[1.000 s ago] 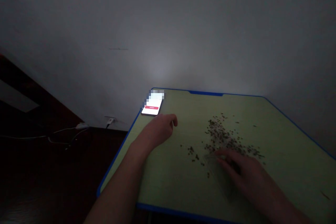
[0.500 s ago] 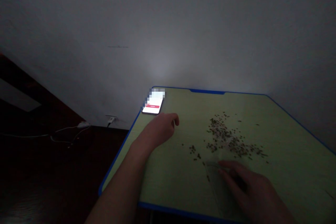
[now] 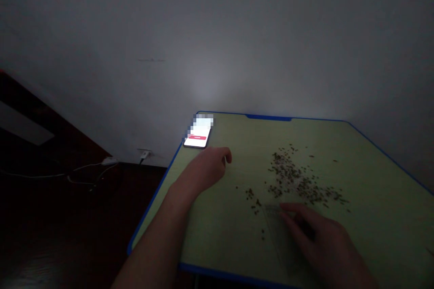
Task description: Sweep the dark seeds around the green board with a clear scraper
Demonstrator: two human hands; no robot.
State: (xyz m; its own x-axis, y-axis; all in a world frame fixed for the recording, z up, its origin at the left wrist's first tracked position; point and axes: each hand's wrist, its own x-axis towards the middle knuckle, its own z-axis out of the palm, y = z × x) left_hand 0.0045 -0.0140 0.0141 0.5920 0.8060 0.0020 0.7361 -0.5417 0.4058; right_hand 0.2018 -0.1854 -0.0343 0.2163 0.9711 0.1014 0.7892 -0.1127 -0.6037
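Observation:
My right hand (image 3: 320,235) pinches the upper edge of a clear plastic bag (image 3: 275,228) between thumb and fingertips. The bag is see-through and hard to make out; it lies low over the table, its mouth side by the near edge of a spread of small dark seed-like bits (image 3: 298,180). A smaller scatter of the same bits (image 3: 250,193) is to the left of the bag. Loosely curled, my left hand (image 3: 212,162) rests on the table just in front of a lit phone (image 3: 197,139), with nothing visible in its fingers.
The pale green table (image 3: 233,235) has a blue rim and stands against a grey wall (image 3: 271,45). White cables (image 3: 84,169) run along the dark floor at the left, by a plug (image 3: 145,155) at the wall. The room is dim.
My right hand has drawn back toward me with the bag, away from the main spread of bits. My left hand has stayed in place.

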